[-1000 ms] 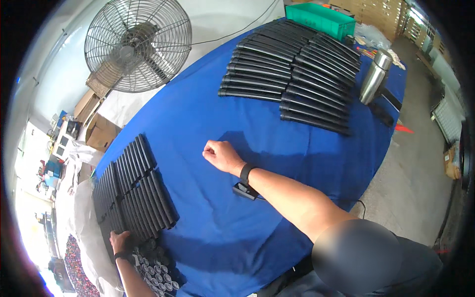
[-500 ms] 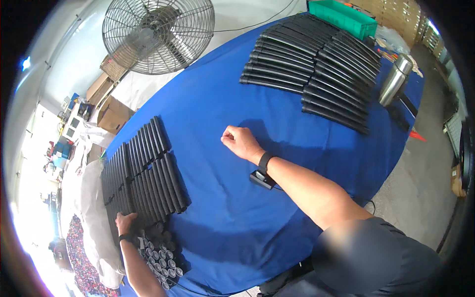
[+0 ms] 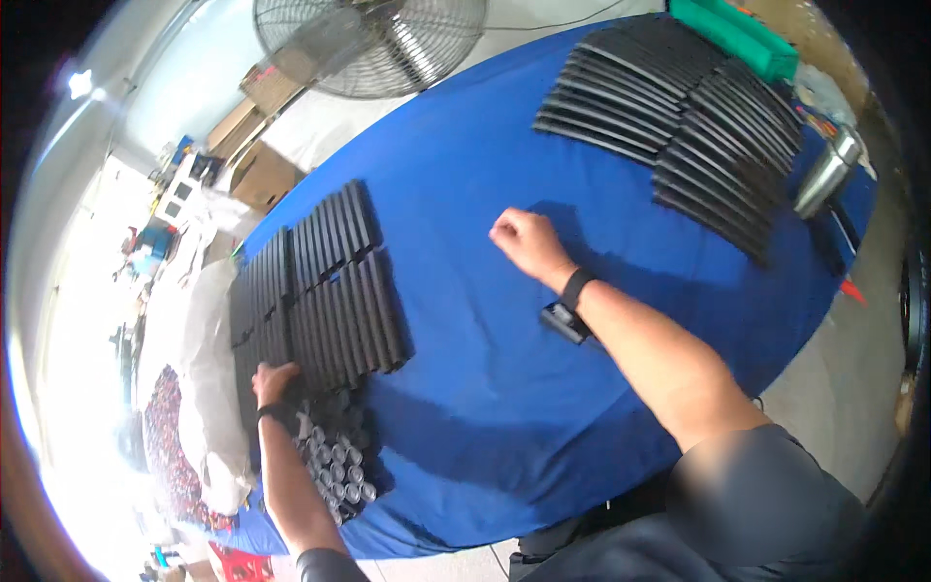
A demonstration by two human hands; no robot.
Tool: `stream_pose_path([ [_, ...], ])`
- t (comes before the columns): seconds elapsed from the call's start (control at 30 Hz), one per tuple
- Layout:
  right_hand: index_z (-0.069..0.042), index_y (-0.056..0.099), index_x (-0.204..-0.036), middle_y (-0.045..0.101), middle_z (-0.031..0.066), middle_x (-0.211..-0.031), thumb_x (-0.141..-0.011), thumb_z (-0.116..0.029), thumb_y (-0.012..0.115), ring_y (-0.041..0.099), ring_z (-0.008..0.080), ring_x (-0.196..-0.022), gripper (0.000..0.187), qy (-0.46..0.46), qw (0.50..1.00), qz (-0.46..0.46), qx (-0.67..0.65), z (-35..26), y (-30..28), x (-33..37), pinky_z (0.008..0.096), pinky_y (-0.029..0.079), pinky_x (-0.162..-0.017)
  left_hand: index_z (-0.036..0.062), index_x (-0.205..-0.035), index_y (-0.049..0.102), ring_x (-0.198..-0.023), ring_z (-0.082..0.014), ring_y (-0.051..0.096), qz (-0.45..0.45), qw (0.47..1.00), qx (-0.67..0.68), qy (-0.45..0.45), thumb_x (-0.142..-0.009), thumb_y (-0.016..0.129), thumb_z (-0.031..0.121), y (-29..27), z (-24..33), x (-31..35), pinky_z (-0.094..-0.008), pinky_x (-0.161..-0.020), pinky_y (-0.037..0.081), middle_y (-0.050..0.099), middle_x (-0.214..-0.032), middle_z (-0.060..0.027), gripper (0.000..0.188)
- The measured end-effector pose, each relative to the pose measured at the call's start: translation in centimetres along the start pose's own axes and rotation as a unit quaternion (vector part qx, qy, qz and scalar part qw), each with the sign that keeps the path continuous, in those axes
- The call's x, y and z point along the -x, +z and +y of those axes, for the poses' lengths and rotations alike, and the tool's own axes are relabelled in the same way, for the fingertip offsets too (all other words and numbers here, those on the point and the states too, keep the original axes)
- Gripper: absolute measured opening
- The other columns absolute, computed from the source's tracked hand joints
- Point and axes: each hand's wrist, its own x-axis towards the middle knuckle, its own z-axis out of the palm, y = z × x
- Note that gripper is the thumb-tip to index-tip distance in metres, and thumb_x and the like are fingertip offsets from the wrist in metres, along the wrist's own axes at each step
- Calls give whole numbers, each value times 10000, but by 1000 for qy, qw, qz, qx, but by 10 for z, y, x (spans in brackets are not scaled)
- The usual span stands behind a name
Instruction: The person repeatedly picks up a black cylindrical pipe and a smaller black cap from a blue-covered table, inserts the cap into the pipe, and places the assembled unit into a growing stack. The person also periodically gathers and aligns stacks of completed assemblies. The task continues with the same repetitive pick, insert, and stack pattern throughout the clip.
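My left hand is at the near left end of a block of black tubes. Its fingers bend around a tube end there, and the fingertips are partly lost against the dark tubes. Just nearer to me is a cluster of round silver-grey caps or cup-shaped ends. Over the middle of the blue cloth, my right hand is raised with its fingers curled in. Whatever it may hold is hidden inside the fingers. A black band with a small dark box is worn at the right wrist.
Rows of black tubes lie at the far right, beside a green bin. A steel flask stands near the right edge. A caged fan is beyond the table. White sheeting borders the left side.
The whole view has shifted, so table, tubes and hands appear further up and right. Relative to the table, both hands are in nearly the same places.
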Motion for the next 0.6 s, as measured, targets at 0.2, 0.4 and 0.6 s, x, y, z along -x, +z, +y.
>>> stream_pose_path([
  [0.2,-23,693,-877,701,122,-724,-937,-194,691,688,199,-636,182,22,998,-33,-42,10,0,-2,357,521,-590,-68,-1330,533,-1323,-470,532,7,1000,-27,7,-660,832,441,-5,16,0,-489,-1097,473,542,-1397,-337,892],
  [0.4,-14,673,-889,663,45,-677,-952,-185,665,618,119,-576,183,80,994,-53,-55,-12,3,3,307,498,-558,-87,-1387,469,-1344,-502,490,2,1000,-9,2,-645,846,457,-5,3,6,-503,-1139,425,491,-1430,-368,994],
  [0.6,-12,666,-884,664,40,-682,-957,-179,662,618,119,-576,182,93,992,-50,-65,-17,-1,3,297,495,-560,-74,-1396,470,-1355,-495,480,-15,1000,-8,10,-657,843,438,-5,6,4,-500,-1140,428,493,-1428,-367,973],
])
